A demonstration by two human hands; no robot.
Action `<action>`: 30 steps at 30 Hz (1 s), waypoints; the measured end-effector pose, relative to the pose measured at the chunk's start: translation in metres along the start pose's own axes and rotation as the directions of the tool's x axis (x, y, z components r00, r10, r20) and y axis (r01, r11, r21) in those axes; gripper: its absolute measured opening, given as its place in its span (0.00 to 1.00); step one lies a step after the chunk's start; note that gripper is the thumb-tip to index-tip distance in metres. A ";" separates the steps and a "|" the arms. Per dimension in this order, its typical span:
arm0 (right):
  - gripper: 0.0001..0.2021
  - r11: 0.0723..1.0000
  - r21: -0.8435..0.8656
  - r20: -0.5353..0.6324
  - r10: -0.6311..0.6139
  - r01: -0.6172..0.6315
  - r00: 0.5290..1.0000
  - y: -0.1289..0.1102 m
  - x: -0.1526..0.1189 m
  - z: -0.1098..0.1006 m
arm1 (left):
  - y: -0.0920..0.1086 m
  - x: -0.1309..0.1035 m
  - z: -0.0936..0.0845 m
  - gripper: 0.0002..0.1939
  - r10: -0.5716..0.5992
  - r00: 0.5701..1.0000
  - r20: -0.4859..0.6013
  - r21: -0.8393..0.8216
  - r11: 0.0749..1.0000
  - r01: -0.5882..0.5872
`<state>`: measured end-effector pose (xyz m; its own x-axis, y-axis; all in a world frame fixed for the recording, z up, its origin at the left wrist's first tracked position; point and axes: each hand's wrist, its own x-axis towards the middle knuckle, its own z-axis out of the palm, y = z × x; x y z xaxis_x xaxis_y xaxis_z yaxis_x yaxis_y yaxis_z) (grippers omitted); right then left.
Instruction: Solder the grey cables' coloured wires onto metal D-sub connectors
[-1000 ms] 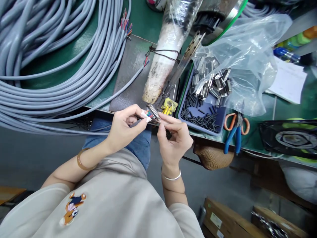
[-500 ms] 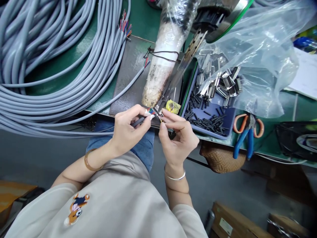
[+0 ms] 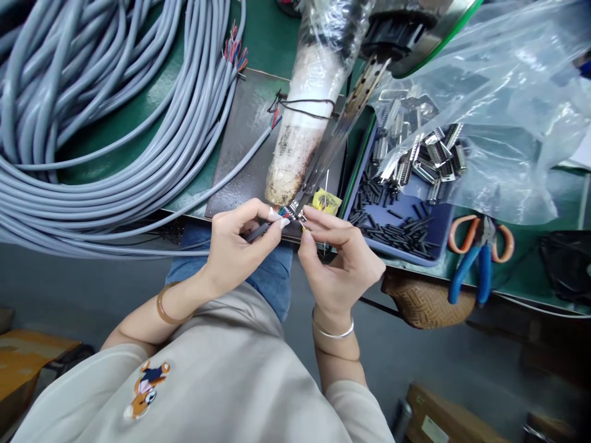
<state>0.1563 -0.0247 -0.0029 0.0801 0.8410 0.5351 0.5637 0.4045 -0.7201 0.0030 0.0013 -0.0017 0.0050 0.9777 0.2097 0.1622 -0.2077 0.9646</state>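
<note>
My left hand (image 3: 237, 246) is closed on a grey cable (image 3: 257, 232), its fingertips pinching near the coloured wires (image 3: 284, 211) fanned at the cable's end. Small metal connector (image 3: 295, 207) sits against those wires, right under the lower end of a soldering iron (image 3: 351, 107) with a perforated metal barrel. My right hand (image 3: 339, 258) is closed in a pinch beside the connector. Between its thumb and forefinger is a thin wire (image 3: 303, 226) with a yellowish end. Its other fingertips rest at the connector's right side; whether they grip it is partly hidden.
Coils of grey cable (image 3: 138, 191) cover the left of the bench. A wrapped white tube (image 3: 305, 117) slants down above the hands. At right, a blue tray (image 3: 385, 206) holds black sleeves and metal connectors under a plastic bag (image 3: 517, 154). Pliers (image 3: 480, 249) lie beside it, near a yellow sponge (image 3: 325, 201).
The view has shifted slightly, so the tray and pliers appear further right. Both hands keep their pinches at the connector, with the right hand's thin wire moved only a little.
</note>
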 end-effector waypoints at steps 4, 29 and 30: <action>0.06 0.999 -0.038 0.003 -0.027 0.027 1.000 0.002 0.002 0.000 | 0.000 0.000 0.001 0.07 0.014 1.000 -0.016 0.056 0.998 -0.014; 0.08 0.957 -0.218 0.037 -0.190 0.193 0.981 0.002 0.009 -0.002 | 0.006 0.001 -0.001 0.07 -0.061 0.998 0.010 0.028 0.998 0.061; 0.08 0.956 -0.218 0.033 -0.195 0.197 0.980 0.002 0.010 -0.002 | 0.007 0.002 -0.001 0.07 -0.058 0.998 0.003 0.037 0.998 0.058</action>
<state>0.1596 -0.0164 0.0020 -0.0578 0.7575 0.6503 0.7336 0.4741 -0.4870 0.0028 0.0015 0.0055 -0.0018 0.9883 0.1528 0.1988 -0.1493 0.9686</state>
